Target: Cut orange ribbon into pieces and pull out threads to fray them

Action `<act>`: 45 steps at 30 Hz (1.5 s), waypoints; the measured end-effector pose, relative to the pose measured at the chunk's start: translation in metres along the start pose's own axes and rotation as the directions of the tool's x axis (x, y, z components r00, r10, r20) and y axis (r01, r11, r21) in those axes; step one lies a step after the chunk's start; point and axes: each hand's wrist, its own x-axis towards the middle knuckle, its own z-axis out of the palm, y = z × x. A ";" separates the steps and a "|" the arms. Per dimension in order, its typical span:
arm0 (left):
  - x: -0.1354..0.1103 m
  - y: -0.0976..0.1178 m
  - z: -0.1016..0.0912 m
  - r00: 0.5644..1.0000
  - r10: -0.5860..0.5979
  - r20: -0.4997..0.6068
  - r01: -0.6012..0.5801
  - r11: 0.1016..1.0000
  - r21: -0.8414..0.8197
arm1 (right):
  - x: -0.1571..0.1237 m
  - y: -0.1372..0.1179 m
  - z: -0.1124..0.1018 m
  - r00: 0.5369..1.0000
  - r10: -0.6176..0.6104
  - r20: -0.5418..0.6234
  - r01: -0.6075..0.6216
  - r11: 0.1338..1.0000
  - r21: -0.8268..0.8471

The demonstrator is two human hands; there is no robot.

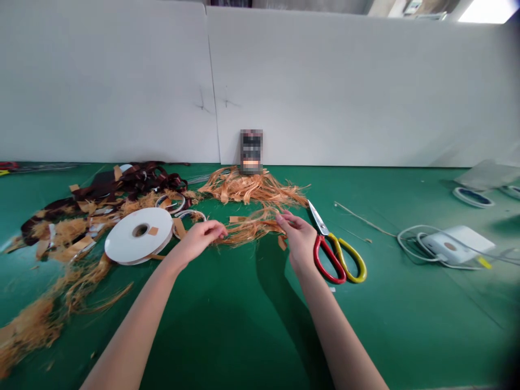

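My left hand [200, 241] is closed in a pinch at the left end of a loose bundle of frayed tan ribbon strands [249, 229]. The bundle's right end is at the fingertips of my right hand [299, 238], which are bent together around it. Between the two hands the strands stretch low over the green table. Scissors [320, 222] with one red and one yellow handle lie just right of my right hand, blades slightly apart. Left of my left hand lies a white spool [122, 238] on its side. Behind the hands spreads a pile of tan fringed ribbon [247, 187].
A phone-like device [251, 151], blurred out, leans on the white partition [345, 86]. Dark brown ribbon [150, 179] and frayed tan fibres [32, 325] heap at the left. A white box [463, 241] with a cable sits at the right on the green table [406, 325].
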 end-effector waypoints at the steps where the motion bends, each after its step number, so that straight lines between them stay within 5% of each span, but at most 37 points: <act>1: 0.001 -0.002 -0.008 0.997 0.028 -0.070 -0.024 0.998 0.060 | 0.004 -0.001 -0.004 1.000 -0.003 -0.023 0.003 1.000 0.006; 4: 0.003 -0.008 -0.029 0.961 0.143 -0.235 -0.082 0.964 0.252 | 0.017 -0.008 -0.014 0.996 -0.003 -0.089 0.005 1.000 0.030; 8: 0.007 -0.004 -0.044 0.901 0.207 -0.382 0.004 0.875 0.484 | 0.030 -0.023 -0.022 0.991 0.010 -0.135 -0.003 0.999 0.046; 10: 0.010 0.001 -0.044 0.909 0.220 -0.353 -0.018 0.869 0.494 | 0.032 -0.030 -0.024 0.994 0.027 -0.107 -0.023 0.999 0.033; 16: 0.032 0.005 -0.036 0.943 0.046 -0.330 0.010 0.986 0.166 | 0.027 -0.044 -0.021 0.991 0.111 0.074 -0.108 0.993 -0.051; 20: 0.046 0.003 -0.033 0.961 0.070 -0.268 -0.018 0.981 0.194 | 0.023 -0.053 -0.021 0.979 0.138 0.151 -0.124 0.988 -0.097; 30: 0.057 0.002 -0.011 0.910 0.038 -0.412 -0.026 0.999 0.034 | 0.019 -0.065 -0.012 0.954 0.170 0.248 -0.148 0.983 -0.106; 45: 0.074 0.012 -0.027 0.902 0.284 -0.325 -0.084 0.853 0.515 | 0.019 -0.069 -0.010 0.939 0.200 0.281 -0.168 0.977 -0.134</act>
